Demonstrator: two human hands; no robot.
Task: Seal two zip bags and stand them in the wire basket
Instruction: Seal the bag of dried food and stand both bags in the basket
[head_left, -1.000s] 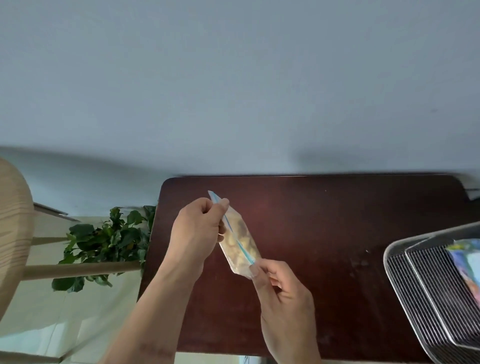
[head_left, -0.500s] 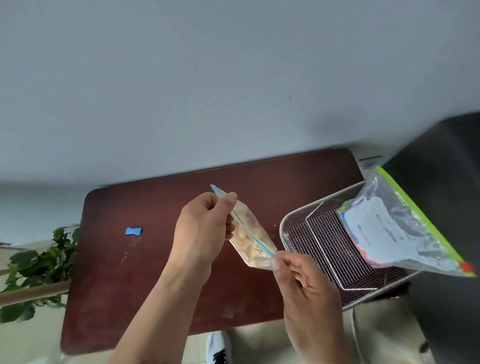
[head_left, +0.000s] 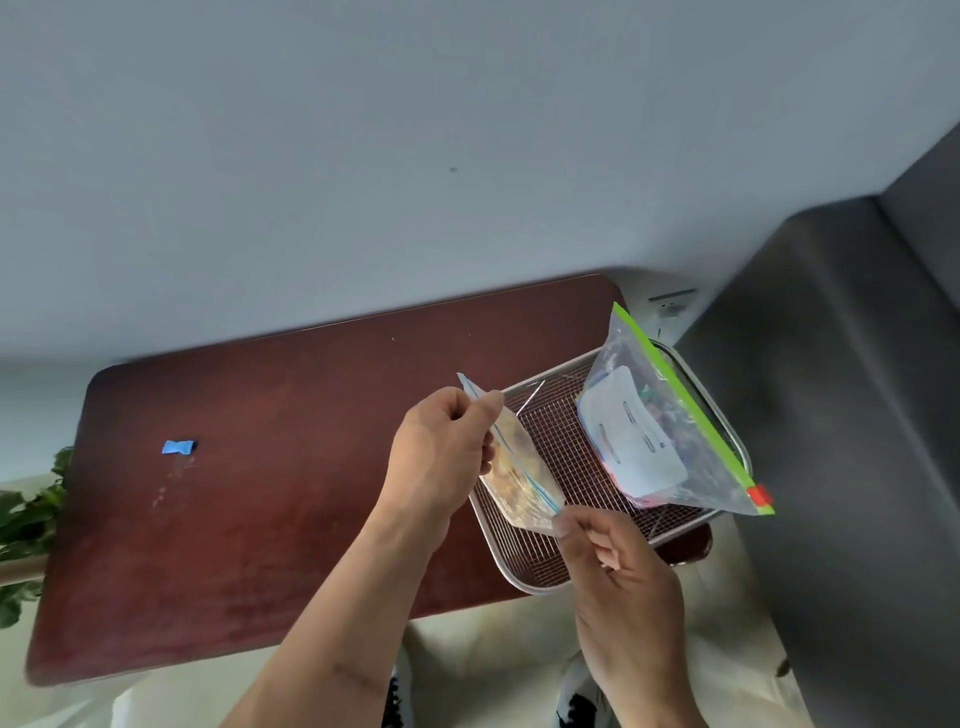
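Against the pale wall, the dark red-brown table (head_left: 249, 519) fills the lower middle of the head view, with a grey surface to its right. Leaves of a green plant (head_left: 26, 525) show at the left edge.

At the table's right end sits the wire basket (head_left: 524, 564), its near corner overhanging the table edge. Large zip bag (head_left: 670, 431) with green strip and red slider already stands in the basket, leaning on the far-right rim; the slider is at the near end of the strip, so it looks sealed (cannot confirm along the full strip, view is coarse).

Small zip bag (head_left: 519, 475), blue-lined, with pale yellowish contents, is held in the air over the basket's left part, not touching the mesh as far as can be told. Left hand (head_left: 441, 457) pinches its upper far corner between thumb and curled fingers. Right hand (head_left: 618, 577) pinches the lower near end of the zip line, fingers curled.

Small blue scrap (head_left: 178, 447) lies alone on the table, well apart to the left.

Progress, judged: first bag done and placed. Second bag: the grip at both ends of the zip suits either the end of sealing or the carry; seal state not resolvable. Remaining: confirm closure, lower the small bag into the basket, stand it upright, probably beside the large bag or against the rim so it does not flop.
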